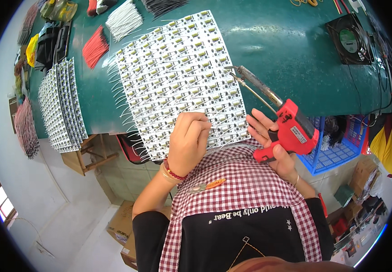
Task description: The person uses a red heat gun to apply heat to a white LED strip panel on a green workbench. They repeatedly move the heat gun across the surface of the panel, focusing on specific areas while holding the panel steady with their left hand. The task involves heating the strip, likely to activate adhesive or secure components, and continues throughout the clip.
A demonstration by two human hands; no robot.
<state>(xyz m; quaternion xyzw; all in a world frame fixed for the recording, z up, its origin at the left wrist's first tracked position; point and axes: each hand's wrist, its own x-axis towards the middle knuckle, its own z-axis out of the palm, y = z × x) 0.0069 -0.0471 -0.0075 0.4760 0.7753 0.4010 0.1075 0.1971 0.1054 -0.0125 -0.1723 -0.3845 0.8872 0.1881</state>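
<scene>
A large white panel of small circuit boards (177,77) lies on the green table, its near edge reaching my lap. Rows of yellowish components cover it, and thin white wires stick out along its left side. My left hand (189,138) is closed over the panel's near part, thumb and fingertips pressed together; whatever is between them is hidden. In my right hand (273,147) rests a red soldering gun (293,129), gripped loosely with some fingers stretched out. Its metal tip and thin feed tube point toward the panel's right edge.
Bundles of red wires (95,46), white wires (124,20) and black wires (164,5) lie beyond the panel. More board panels (62,106) are stacked at left. A black fan (350,40) stands at right, above a blue crate (334,152). The green table (277,50) extends rightward.
</scene>
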